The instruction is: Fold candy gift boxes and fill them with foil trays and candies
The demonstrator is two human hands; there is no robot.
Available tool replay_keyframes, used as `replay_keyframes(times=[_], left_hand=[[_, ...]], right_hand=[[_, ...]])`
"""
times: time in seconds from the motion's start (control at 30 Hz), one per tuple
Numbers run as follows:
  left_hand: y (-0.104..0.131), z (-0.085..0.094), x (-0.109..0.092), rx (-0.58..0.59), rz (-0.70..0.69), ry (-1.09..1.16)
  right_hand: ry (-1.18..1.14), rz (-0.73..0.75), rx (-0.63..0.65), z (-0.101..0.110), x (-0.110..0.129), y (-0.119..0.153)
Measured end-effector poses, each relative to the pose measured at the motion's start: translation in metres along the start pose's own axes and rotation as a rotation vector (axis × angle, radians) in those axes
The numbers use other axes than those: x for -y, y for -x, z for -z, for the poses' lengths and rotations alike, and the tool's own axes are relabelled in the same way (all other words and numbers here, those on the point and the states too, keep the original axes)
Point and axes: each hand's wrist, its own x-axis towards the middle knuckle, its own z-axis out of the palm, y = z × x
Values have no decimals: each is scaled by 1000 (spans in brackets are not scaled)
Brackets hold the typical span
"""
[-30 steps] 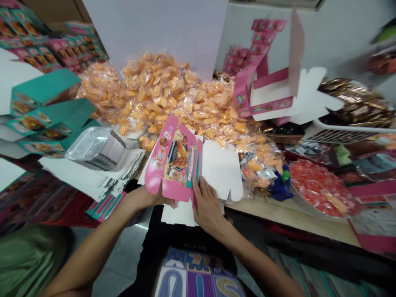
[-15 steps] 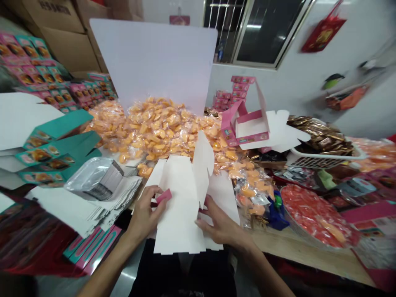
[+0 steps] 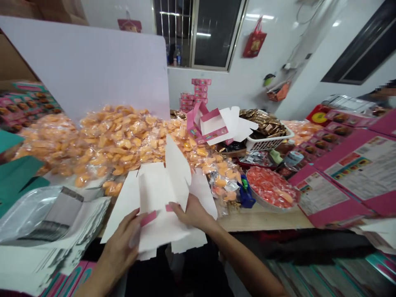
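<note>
A partly folded cardboard box (image 3: 154,189), white inside with small pink flaps, lies in front of me with one tall panel raised. My left hand (image 3: 125,235) is closed on its left side, fingers behind the wall and beside a pink flap. On the other side my right hand (image 3: 193,212) grips the right edge near the second pink flap, thumb and finger pinching there. More flat white box blanks (image 3: 120,206) lie under it. Beyond, a folded pink box (image 3: 213,123) stands open with its white lid flaps spread.
Bagged orange pieces (image 3: 123,136) heap up behind the box. At left sit foil trays (image 3: 40,214) on white blanks, near teal boxes (image 3: 18,177). To the right are a blue tape dispenser (image 3: 246,194), a bowl of red packets (image 3: 272,187), a white basket (image 3: 270,143) and pink cartons (image 3: 349,165).
The view has swung right, bringing in the pink cartons and part of another person. My right hand has moved from outside the raised panel to a pink flap now folded inward.
</note>
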Motion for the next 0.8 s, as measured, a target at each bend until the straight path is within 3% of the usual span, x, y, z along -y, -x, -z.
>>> replay_keyframes(times=[0.13,0.23,0.3,0.37,0.43,0.53,0.6,0.7,0.8], left_hand=[[-8,-3,14,-137,118,47],[-23,-7,11,-62,263,187],[-34,-14,6,6,378,227],[-44,-23,2,1,521,195],[-52,-33,-2,-49,654,164],[-59,-46,-7,-71,778,176],[-62,-52,-10,-64,819,195],[-64,-55,-15,-102,881,221],[-60,-51,-24,-212,967,346]], right_hand=[[37,9,235,14,8,20],[47,10,385,16,1,21],[77,16,393,16,-5,20],[119,17,375,14,-4,24],[260,-21,379,13,9,37],[589,-45,525,9,43,62],[646,85,575,0,60,71],[621,269,428,-30,64,59],[699,179,388,-62,50,25]])
